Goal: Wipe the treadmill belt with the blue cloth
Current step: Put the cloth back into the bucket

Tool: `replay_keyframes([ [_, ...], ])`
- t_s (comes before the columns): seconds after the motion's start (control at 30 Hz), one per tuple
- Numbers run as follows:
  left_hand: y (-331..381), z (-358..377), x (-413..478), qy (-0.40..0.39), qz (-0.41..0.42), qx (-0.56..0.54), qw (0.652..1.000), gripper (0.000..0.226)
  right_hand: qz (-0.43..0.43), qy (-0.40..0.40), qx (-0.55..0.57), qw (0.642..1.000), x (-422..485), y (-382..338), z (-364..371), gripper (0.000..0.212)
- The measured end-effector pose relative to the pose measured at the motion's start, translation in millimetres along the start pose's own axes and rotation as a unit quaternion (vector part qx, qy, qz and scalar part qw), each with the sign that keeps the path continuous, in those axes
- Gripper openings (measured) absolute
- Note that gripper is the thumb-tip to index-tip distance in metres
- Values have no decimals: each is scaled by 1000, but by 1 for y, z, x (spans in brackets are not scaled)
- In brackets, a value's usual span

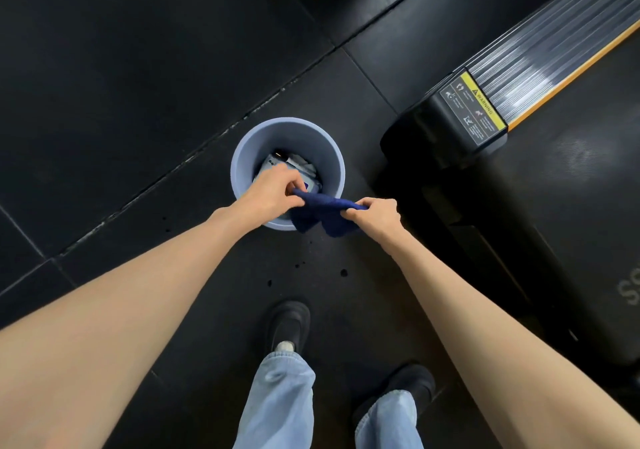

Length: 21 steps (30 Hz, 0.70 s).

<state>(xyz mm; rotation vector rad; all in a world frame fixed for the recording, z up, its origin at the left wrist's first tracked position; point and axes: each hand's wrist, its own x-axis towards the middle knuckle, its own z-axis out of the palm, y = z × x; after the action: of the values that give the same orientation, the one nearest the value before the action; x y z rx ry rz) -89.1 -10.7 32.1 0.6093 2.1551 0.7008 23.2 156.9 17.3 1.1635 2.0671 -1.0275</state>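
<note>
The blue cloth (325, 213) is held stretched between both my hands, above the near rim of the pale blue bucket (304, 136). My left hand (273, 194) pinches one end. My right hand (375, 214) grips the other, fingers curled round it. The cloth is well apart from the treadmill belt (571, 199), which lies to my right beside the ribbed side rail (554, 43) and its yellow warning label (472, 109). Dark drops mark the black floor (138, 84) below the cloth.

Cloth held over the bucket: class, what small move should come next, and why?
Probably carry the cloth rightward to the belt: the left hand and right hand both grip it over the bucket, and it is not yet on the belt.
</note>
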Motion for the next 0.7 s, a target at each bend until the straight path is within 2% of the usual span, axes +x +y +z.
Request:
replay_keyframes([
  [0.07, -1, 0, 6, -22, -27, -47, 998, 13, -20, -9, 13, 1000, 2, 5, 0, 16],
  [0.17, -1, 3, 15, -81, -78, -144, 983, 10, -14, -59, 121, 991, -1, 11, -1, 24],
  [0.27, -4, 14, 28, -62, -71, -157, 983, 8, 5, -35, 185, 982, 6, 23, 8, 26],
  [0.4, -6, 31, 48, -22, -62, -182, 981, 13, 77, 25, 278, 957, 24, 27, 27, 34],
  [0.47, -11, 40, 61, -23, -87, -188, 978, 22, 109, 38, 294, 949, 35, 27, 36, 35],
  [0.53, -17, 48, 72, -45, -134, -184, 973, 45, 139, 56, 294, 944, 44, 27, 43, 39],
  [0.6, -22, 54, 79, -100, -161, -155, 970, 66, 162, 57, 281, 944, 51, 28, 46, 44],
  [0.7, -21, 60, 78, -183, -135, -64, 972, 73, 176, 50, 214, 960, 52, 35, 43, 50],
])
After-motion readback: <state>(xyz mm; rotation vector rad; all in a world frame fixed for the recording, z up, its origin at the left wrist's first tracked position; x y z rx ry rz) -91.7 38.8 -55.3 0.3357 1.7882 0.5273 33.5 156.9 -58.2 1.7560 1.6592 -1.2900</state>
